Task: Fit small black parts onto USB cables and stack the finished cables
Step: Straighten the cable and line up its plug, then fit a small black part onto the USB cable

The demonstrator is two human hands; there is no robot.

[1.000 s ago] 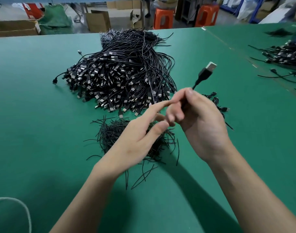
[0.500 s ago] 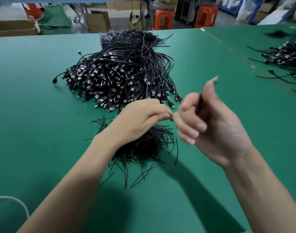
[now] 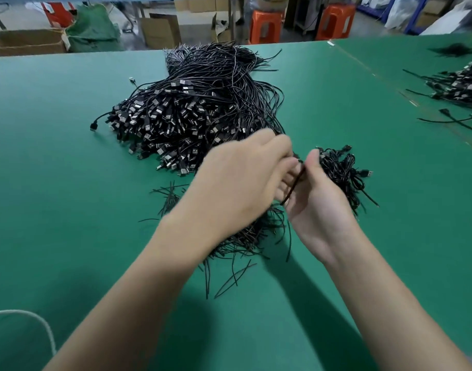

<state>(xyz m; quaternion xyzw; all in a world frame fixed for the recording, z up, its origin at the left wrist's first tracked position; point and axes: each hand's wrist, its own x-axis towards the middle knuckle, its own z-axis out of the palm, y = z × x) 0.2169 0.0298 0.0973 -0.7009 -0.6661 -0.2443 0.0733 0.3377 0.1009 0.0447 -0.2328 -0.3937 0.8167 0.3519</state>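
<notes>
A wide green table top [image 3: 68, 183] stands before orange plastic stools [image 3: 265, 25] and brown cardboard boxes [image 3: 159, 30]. The left hand [image 3: 242, 183] and right hand [image 3: 317, 207] both pinch one thin black cable [image 3: 293, 187] between them, near the big heap of black USB cables [image 3: 192, 113] and beside a smaller coiled pile [image 3: 342, 170].

Table mat [image 3: 68, 210]: plain green. Far heap of USB cables [image 3: 192, 116]: black leads, silver plug tips. Near scatter of thin strands [image 3: 245, 236], single cable [image 3: 296, 183] and small bundle at right [image 3: 342, 170]: black. Far floor: orange stools [image 3: 265, 25], brown cardboard boxes [image 3: 161, 30], green cloth [image 3: 92, 30]. Near-left cord [image 3: 42, 325]: white.
</notes>
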